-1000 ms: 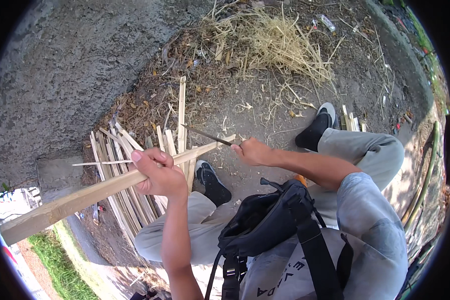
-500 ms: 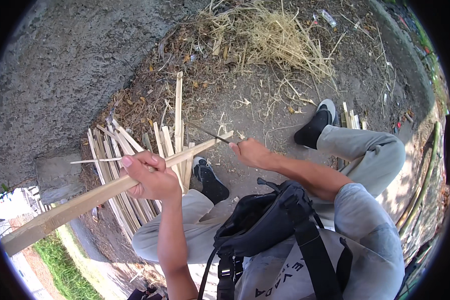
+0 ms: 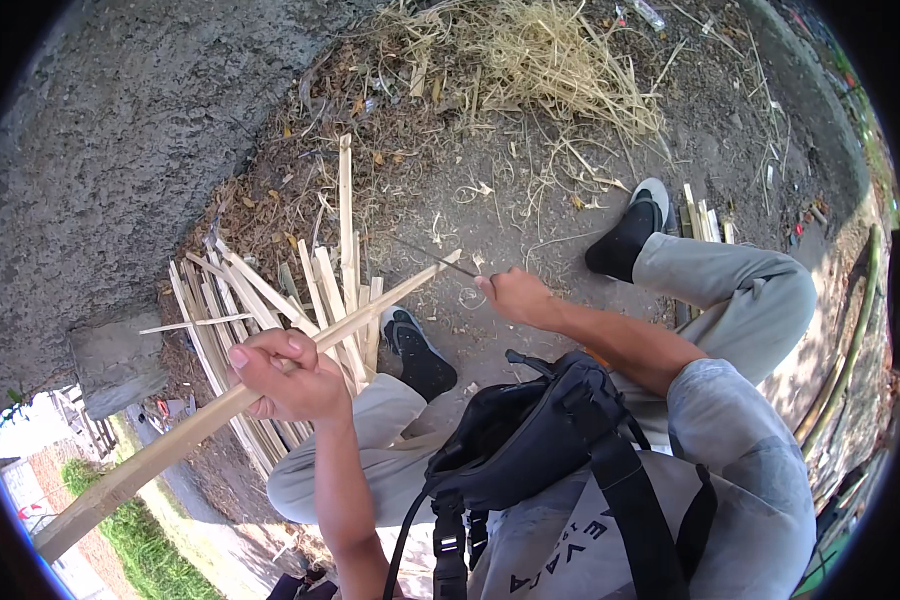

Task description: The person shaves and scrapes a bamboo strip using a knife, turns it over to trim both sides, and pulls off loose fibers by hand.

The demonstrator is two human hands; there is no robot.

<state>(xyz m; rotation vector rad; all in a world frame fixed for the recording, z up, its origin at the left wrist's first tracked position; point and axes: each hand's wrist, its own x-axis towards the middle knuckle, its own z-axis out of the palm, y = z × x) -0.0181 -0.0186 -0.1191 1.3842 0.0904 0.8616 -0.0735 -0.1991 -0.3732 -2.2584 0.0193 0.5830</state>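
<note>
My left hand (image 3: pixel 295 385) is closed around a long pale strip of split bamboo or wood (image 3: pixel 165 445). The strip slants from the lower left up to a narrow tip near the middle of the view. My right hand (image 3: pixel 520 298) grips a knife with a thin dark blade (image 3: pixel 425 254), its handle hidden in the fist. The blade crosses the strip close to its tip; whether its edge touches the wood, I cannot tell. Beyond my left hand, a bundle of pale split strips (image 3: pixel 345 215) leans in a fan beside my left foot.
A heap of curly shavings (image 3: pixel 560 75) lies on the dirt ground ahead. A rough grey stone mass (image 3: pixel 160 130) rises at the left. More short strips (image 3: pixel 703 222) stand by my right foot. A black bag (image 3: pixel 530 440) hangs across my front. Long green poles (image 3: pixel 850 350) lie at right.
My right hand and the knife have shifted slightly to the right, toward the strip's tip. My left hand and the strip have moved a little to the left and down.
</note>
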